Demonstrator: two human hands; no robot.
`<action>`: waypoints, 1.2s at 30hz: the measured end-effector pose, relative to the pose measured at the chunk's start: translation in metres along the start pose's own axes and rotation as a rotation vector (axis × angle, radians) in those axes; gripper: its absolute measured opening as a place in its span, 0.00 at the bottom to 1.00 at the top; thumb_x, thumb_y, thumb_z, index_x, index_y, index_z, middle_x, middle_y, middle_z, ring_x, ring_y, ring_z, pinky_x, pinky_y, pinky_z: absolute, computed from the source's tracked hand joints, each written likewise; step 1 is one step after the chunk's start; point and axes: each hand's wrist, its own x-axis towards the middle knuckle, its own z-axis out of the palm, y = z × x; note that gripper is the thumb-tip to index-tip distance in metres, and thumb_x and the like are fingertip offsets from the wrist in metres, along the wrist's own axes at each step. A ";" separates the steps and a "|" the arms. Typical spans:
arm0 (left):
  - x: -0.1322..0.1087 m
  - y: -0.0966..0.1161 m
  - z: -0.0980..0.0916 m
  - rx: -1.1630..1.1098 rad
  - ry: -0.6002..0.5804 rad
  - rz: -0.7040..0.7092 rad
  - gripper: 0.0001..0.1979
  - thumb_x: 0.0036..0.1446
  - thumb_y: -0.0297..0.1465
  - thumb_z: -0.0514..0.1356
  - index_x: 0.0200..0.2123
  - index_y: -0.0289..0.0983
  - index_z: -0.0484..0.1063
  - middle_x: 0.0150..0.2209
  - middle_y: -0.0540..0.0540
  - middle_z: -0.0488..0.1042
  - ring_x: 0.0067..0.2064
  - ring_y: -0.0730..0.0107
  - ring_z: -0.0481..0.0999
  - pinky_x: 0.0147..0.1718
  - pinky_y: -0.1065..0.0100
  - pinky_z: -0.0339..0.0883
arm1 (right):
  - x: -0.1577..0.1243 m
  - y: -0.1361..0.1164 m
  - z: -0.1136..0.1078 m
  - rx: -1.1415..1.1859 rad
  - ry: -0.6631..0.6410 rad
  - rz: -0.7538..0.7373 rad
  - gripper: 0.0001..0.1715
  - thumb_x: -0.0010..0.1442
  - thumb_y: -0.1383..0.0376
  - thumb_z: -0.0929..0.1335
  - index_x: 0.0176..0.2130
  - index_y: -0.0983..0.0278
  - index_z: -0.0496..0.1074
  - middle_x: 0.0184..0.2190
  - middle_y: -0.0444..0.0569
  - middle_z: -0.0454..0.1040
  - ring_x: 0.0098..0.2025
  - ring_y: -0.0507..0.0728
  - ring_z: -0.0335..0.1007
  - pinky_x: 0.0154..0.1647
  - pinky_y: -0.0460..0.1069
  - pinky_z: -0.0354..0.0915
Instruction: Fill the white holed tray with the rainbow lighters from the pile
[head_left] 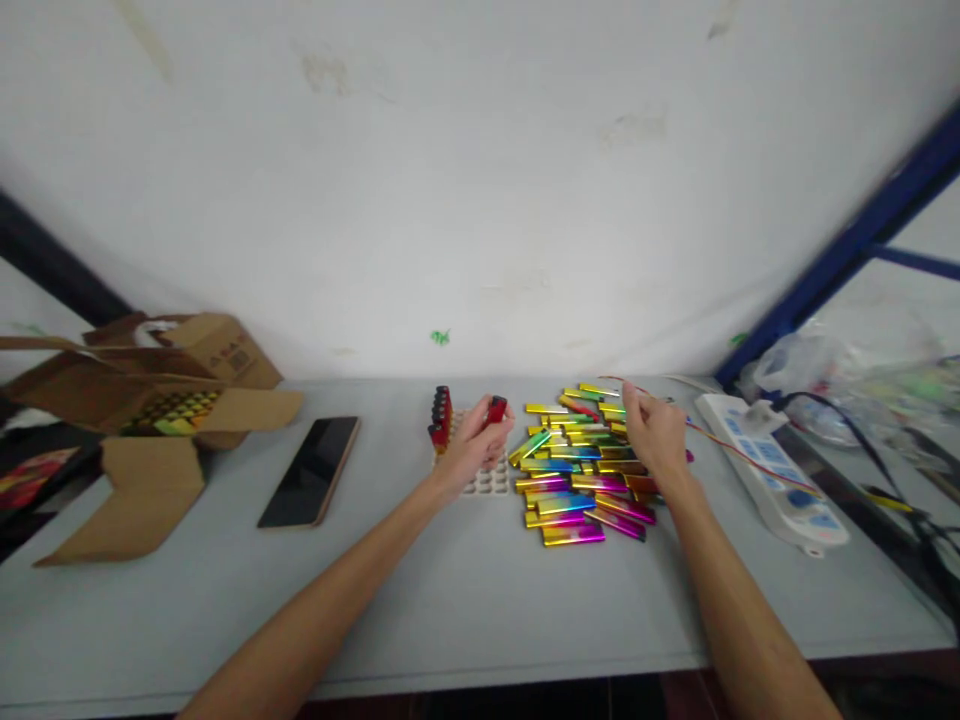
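Note:
My left hand (480, 445) is closed around a red lighter (496, 408) with a dark top, held upright over a pale tray with round holes (487, 482). Along the tray's left side stands a row of red lighters (441, 420) with black tops. To the right of the tray lies a loose pile of shiny lighters (576, 453) in yellow, blue and magenta, mostly flat. My right hand (656, 430) is at the pile's right edge, fingers curled in. Whatever it may hold is hidden by the fingers.
A dark phone (311, 472) lies on the grey table (465, 600). At the left is an open cardboard box (150, 495) with yellow-tipped pieces inside. A white power strip (772, 475) with cables sits at the right, a thin red-yellow wire (739, 455) crossing it. Plastic bags (802, 375) lie beyond.

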 end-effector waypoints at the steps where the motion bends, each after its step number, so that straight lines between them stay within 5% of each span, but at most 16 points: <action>1: -0.001 -0.002 -0.002 -0.001 0.008 -0.007 0.19 0.57 0.48 0.66 0.36 0.41 0.65 0.21 0.60 0.53 0.19 0.80 0.48 0.19 0.75 0.41 | -0.001 -0.002 0.000 -0.002 -0.003 0.000 0.42 0.73 0.40 0.52 0.17 0.59 0.57 0.14 0.45 0.58 0.19 0.53 0.55 0.29 0.52 0.48; 5: -0.001 -0.004 -0.005 -0.079 -0.015 -0.037 0.30 0.60 0.60 0.54 0.24 0.39 0.63 0.19 0.56 0.52 0.20 0.78 0.48 0.18 0.73 0.41 | -0.001 -0.007 -0.002 0.005 -0.013 0.006 0.42 0.72 0.39 0.53 0.16 0.58 0.55 0.13 0.42 0.54 0.18 0.52 0.52 0.28 0.52 0.48; 14: 0.002 -0.006 -0.005 -0.133 0.117 -0.106 0.26 0.60 0.51 0.55 0.19 0.40 0.56 0.18 0.58 0.45 0.17 0.79 0.42 0.17 0.74 0.36 | -0.001 -0.010 -0.005 0.029 -0.023 -0.003 0.42 0.72 0.38 0.53 0.16 0.58 0.52 0.13 0.41 0.51 0.17 0.51 0.50 0.28 0.52 0.48; 22: -0.004 0.004 0.003 -0.160 0.145 -0.075 0.29 0.60 0.58 0.57 0.24 0.39 0.60 0.18 0.59 0.48 0.17 0.82 0.43 0.15 0.77 0.38 | -0.001 -0.012 -0.006 0.037 -0.018 -0.026 0.41 0.72 0.39 0.54 0.16 0.59 0.54 0.13 0.41 0.51 0.18 0.51 0.49 0.28 0.52 0.47; 26: -0.013 0.022 0.004 -0.128 0.112 0.051 0.25 0.61 0.57 0.61 0.38 0.40 0.67 0.21 0.58 0.61 0.16 0.80 0.52 0.13 0.78 0.45 | -0.001 -0.014 -0.007 0.054 -0.032 -0.035 0.41 0.72 0.39 0.54 0.16 0.58 0.54 0.12 0.42 0.53 0.18 0.51 0.48 0.28 0.52 0.46; 29: -0.030 0.033 -0.007 -0.010 0.173 0.227 0.21 0.63 0.52 0.63 0.44 0.41 0.68 0.27 0.54 0.72 0.21 0.73 0.67 0.15 0.74 0.60 | -0.002 -0.018 -0.008 0.069 -0.050 -0.046 0.42 0.72 0.38 0.53 0.16 0.58 0.54 0.12 0.42 0.53 0.18 0.51 0.48 0.28 0.52 0.46; 32: -0.054 0.039 -0.030 0.152 0.257 0.352 0.18 0.67 0.48 0.62 0.44 0.38 0.74 0.34 0.48 0.79 0.33 0.70 0.78 0.33 0.69 0.75 | -0.003 -0.021 -0.008 0.079 -0.082 -0.069 0.42 0.72 0.38 0.53 0.17 0.59 0.55 0.13 0.42 0.52 0.18 0.52 0.49 0.28 0.52 0.46; 36: -0.082 0.044 -0.059 0.424 0.315 0.380 0.14 0.62 0.42 0.68 0.42 0.37 0.84 0.45 0.42 0.79 0.42 0.67 0.79 0.42 0.68 0.76 | -0.005 -0.025 -0.008 0.097 -0.102 -0.080 0.41 0.72 0.39 0.54 0.17 0.60 0.55 0.14 0.41 0.50 0.18 0.51 0.49 0.28 0.52 0.46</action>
